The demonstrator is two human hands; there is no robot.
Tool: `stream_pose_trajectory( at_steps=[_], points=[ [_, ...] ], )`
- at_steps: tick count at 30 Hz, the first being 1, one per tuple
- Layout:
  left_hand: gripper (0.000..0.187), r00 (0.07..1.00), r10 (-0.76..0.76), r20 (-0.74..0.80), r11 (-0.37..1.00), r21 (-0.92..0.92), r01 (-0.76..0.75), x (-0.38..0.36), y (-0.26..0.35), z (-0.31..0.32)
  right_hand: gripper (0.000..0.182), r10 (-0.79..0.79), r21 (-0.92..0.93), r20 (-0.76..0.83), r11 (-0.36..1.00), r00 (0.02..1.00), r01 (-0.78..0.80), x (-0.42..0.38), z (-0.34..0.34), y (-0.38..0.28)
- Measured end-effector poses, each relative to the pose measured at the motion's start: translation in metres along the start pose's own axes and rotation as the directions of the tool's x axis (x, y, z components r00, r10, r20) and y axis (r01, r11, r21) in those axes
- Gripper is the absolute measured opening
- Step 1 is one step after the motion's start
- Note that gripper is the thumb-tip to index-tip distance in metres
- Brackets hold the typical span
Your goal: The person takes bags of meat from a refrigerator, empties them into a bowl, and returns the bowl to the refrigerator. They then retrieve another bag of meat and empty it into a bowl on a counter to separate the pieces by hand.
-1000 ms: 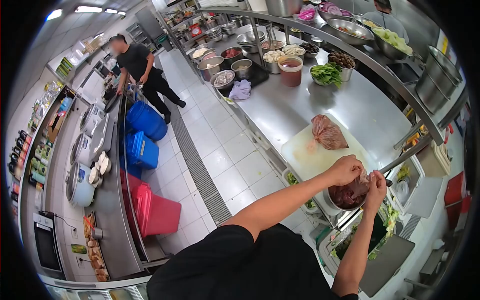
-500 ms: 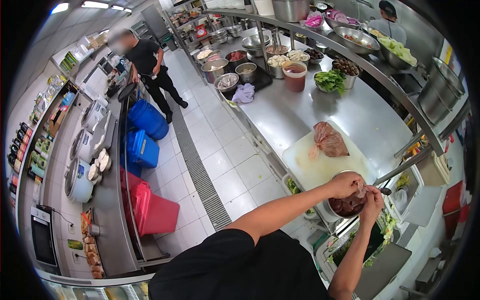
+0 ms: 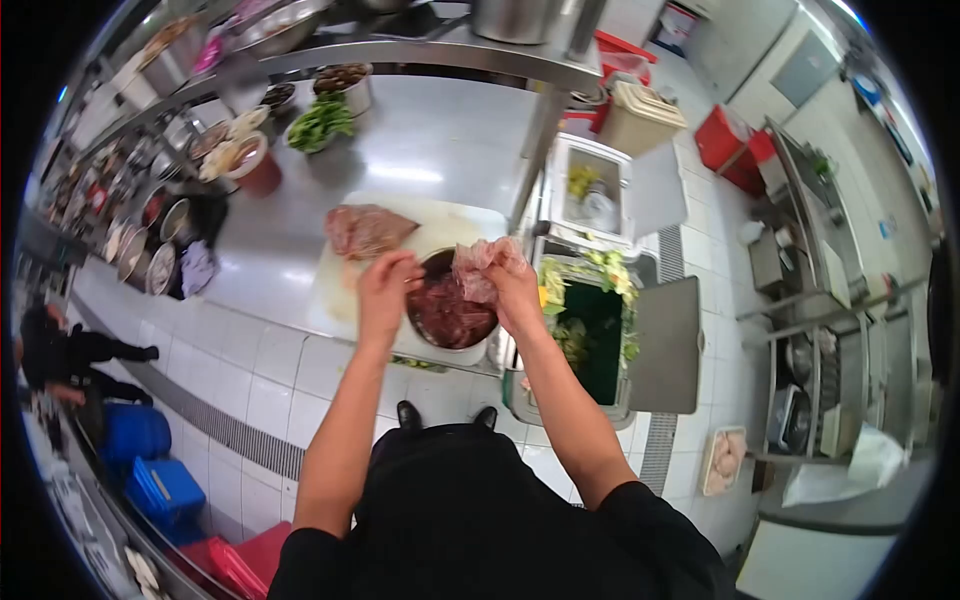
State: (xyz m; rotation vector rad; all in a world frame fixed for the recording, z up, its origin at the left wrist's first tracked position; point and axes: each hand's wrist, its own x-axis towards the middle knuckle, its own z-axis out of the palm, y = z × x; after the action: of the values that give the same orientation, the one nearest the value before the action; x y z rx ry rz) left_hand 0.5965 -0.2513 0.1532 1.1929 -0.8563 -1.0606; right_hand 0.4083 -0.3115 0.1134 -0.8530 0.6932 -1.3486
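My right hand (image 3: 513, 290) is closed on a crumpled clear plastic bag (image 3: 478, 268), pinkish in places, above the right rim of a round metal pot. Dark red pieces of meat (image 3: 455, 318) fill the pot. At its left rim is my left hand (image 3: 382, 296), with loosely curled fingers slightly apart and nothing visible in them. The pot sits on the near part of a white cutting board (image 3: 335, 295). Behind it, on the same board, lies a closed plastic bag of pale red meat (image 3: 368, 231).
On the steel counter (image 3: 440, 120) stand a bowl of leafy greens (image 3: 320, 125) and a tub of reddish liquid (image 3: 256, 170). A shelf (image 3: 420, 55) runs above. To the right are an open green-lined bin (image 3: 600, 335) and a white box (image 3: 590, 190). A person (image 3: 80, 350) stands at far left.
My view has swung to the right. My hands, together over the pot before, are now apart: the right has the plastic bag and the left has moved off to the pot's left side.
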Motion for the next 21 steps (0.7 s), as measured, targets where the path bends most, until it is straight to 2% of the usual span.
stream_pose_trajectory(
  at_steps=[1,3,5,6,7,8,9,10,11,12,13,14,15,16,17,19,20,21],
  points=[
    [0.02,0.999,-0.019,-0.035,1.0,-0.002,0.019,-0.003,0.0,-0.005,0.012,-0.007,-0.011,-0.02,1.0,1.0,0.007,0.001,0.001,-0.027],
    [0.019,0.998,-0.03,-0.055,0.999,-0.014,0.03,-0.015,-0.011,-0.018,0.008,0.11,0.004,0.025,0.994,0.994,-0.11,0.004,0.001,-0.073],
    [0.016,0.987,-0.05,-0.155,0.998,-0.034,0.045,-0.025,-0.017,-0.033,0.014,-0.09,-0.087,0.068,0.992,0.994,0.096,0.033,-0.037,-0.084],
    [0.016,0.984,-0.068,-0.165,0.998,-0.021,0.066,-0.026,-0.021,-0.041,0.032,-0.177,-0.011,-0.049,0.984,0.983,0.177,0.044,-0.034,-0.103],
    [0.016,0.98,-0.089,-0.175,0.996,-0.007,0.089,-0.028,-0.025,-0.049,0.044,-0.2,-0.167,0.062,0.964,0.978,0.208,0.077,-0.075,-0.112],
    [0.017,0.973,-0.102,-0.205,0.994,0.021,0.109,-0.026,-0.025,-0.055,0.049,-0.047,-0.113,-0.141,0.993,0.989,0.031,0.104,-0.12,-0.108],
    [0.017,0.971,-0.103,-0.218,0.993,0.035,0.113,-0.018,-0.03,-0.067,0.059,0.105,-0.085,-0.275,0.988,0.956,-0.133,0.095,-0.113,-0.139],
    [0.019,0.968,0.112,-0.224,0.935,0.354,-0.026,-0.005,-0.039,-0.08,0.061,0.068,-0.204,-0.507,0.959,0.859,-0.197,0.112,-0.141,-0.141],
    [0.021,0.936,0.315,-0.155,0.759,0.633,-0.151,0.009,-0.041,-0.089,0.064,-0.012,-0.302,-0.701,0.911,0.713,-0.282,0.128,-0.16,-0.139],
    [0.03,0.947,0.264,-0.183,0.769,0.633,-0.092,0.021,-0.033,-0.094,0.063,-0.079,-0.347,-0.651,0.916,0.755,-0.203,0.118,-0.149,-0.144],
    [0.034,0.943,0.311,-0.122,0.635,0.765,-0.111,0.042,-0.027,-0.1,0.062,-0.149,-0.389,-0.594,0.913,0.791,-0.121,0.101,-0.135,-0.154],
    [0.037,0.94,0.338,-0.053,0.48,0.869,-0.123,0.065,-0.023,-0.107,0.045,-0.176,-0.391,-0.54,0.918,0.823,-0.06,0.089,-0.117,-0.153],
    [0.041,0.906,0.422,0.031,0.364,0.91,-0.2,0.09,-0.024,-0.11,0.045,-0.172,-0.394,-0.541,0.917,0.823,-0.068,0.08,-0.104,-0.142],
    [0.045,0.864,0.488,0.125,0.24,0.932,-0.27,0.116,-0.029,-0.112,0.038,-0.117,-0.439,-0.397,0.895,0.911,-0.077,0.069,-0.092,-0.131],
    [0.043,0.902,0.426,0.064,0.224,0.959,-0.174,0.14,-0.042,-0.115,0.033,-0.054,-0.484,-0.247,0.872,0.967,-0.075,0.06,-0.076,-0.121],
    [0.041,0.93,0.368,0.018,0.212,0.972,-0.103,0.188,-0.044,-0.116,0.022,0.019,-0.554,-0.134,0.828,0.991,-0.09,0.046,-0.019,-0.095],
    [0.038,0.992,0.124,0.034,0.203,0.977,-0.059,0.207,-0.037,-0.123,0.022,0.078,-0.592,-0.077,0.799,0.994,-0.108,0.043,0.005,-0.087],
    [0.034,0.991,-0.129,0.042,0.18,0.983,-0.018,0.214,-0.035,-0.127,0.021,0.146,-0.63,-0.021,0.766,0.989,-0.126,0.042,0.025,-0.08]
  ],
)
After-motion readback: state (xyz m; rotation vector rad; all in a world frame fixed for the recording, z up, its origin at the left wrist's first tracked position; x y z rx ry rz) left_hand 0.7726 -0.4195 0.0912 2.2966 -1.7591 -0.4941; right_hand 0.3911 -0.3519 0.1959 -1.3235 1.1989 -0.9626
